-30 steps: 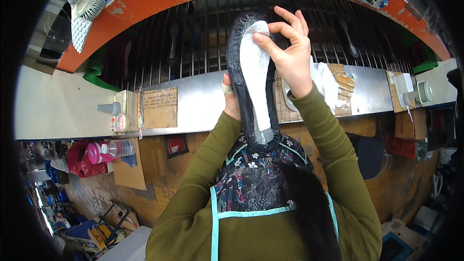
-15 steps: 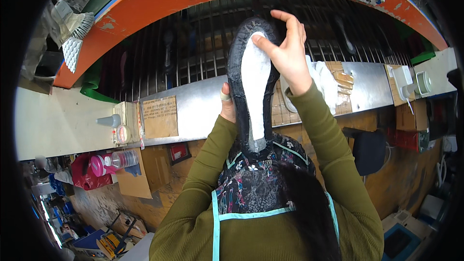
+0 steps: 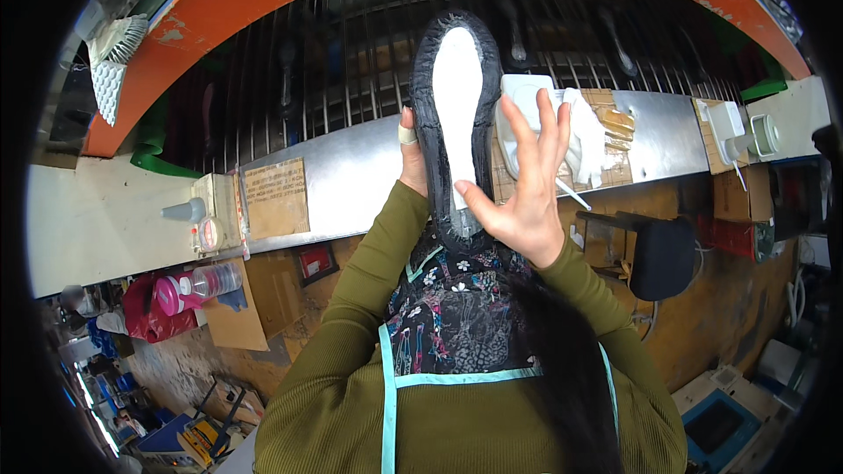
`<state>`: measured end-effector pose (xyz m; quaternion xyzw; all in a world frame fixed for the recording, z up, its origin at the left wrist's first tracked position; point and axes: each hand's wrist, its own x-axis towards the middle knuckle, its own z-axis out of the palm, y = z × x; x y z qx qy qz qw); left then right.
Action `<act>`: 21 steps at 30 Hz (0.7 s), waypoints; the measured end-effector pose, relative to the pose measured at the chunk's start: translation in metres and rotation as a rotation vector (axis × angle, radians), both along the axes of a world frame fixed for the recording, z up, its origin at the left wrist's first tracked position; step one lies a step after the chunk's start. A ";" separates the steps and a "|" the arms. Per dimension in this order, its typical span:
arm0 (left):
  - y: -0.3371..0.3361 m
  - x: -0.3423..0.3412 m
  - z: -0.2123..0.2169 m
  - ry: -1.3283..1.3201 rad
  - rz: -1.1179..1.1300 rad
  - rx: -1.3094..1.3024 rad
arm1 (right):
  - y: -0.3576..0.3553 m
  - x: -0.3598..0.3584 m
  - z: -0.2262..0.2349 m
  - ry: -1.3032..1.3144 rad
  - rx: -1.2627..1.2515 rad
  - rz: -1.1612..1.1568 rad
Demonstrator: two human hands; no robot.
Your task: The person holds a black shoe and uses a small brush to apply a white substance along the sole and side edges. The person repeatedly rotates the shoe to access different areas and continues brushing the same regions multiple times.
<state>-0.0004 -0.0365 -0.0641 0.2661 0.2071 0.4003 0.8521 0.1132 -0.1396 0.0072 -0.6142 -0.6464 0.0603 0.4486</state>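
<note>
A black shoe upper (image 3: 425, 88) is held sole side up, toe pointing away from me. Along the middle of its underside lies a white, sole-shaped filler piece (image 3: 460, 92). My left hand (image 3: 413, 158) grips the shoe from its left side; the thumb has a pale wrap, and the other fingers are hidden beneath the shoe. Over the heel end, my right hand (image 3: 529, 197) has its fingers spread, with the thumb on the narrow lower end of the white piece. Just beyond the right fingertips is a white container (image 3: 527, 88) beside a white cloth (image 3: 584, 145).
A metal ledge (image 3: 347, 184) crosses in front, with a cardboard piece (image 3: 277, 199) at left and a green-white tape dispenser (image 3: 762, 136) at right. Behind it run dark conveyor bars (image 3: 369, 44) carrying several shoe-like shapes, under an orange frame (image 3: 228, 26). A dark chair (image 3: 660, 259) stands at right.
My right hand has slid from the toe down to the heel end, its thumb along the white piece. The shoe has shifted slightly away from me, still in my left hand.
</note>
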 end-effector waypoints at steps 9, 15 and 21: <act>0.005 -0.011 -0.037 -0.040 0.018 -0.077 | -0.029 0.066 -0.089 0.114 -0.095 -0.312; 0.001 -0.021 -0.049 -0.155 -0.038 -0.177 | -0.044 0.089 -0.185 -0.492 -0.456 -0.494; 0.001 -0.028 -0.051 -0.294 -0.085 -0.084 | -0.043 0.104 -0.199 -0.402 -0.438 -0.498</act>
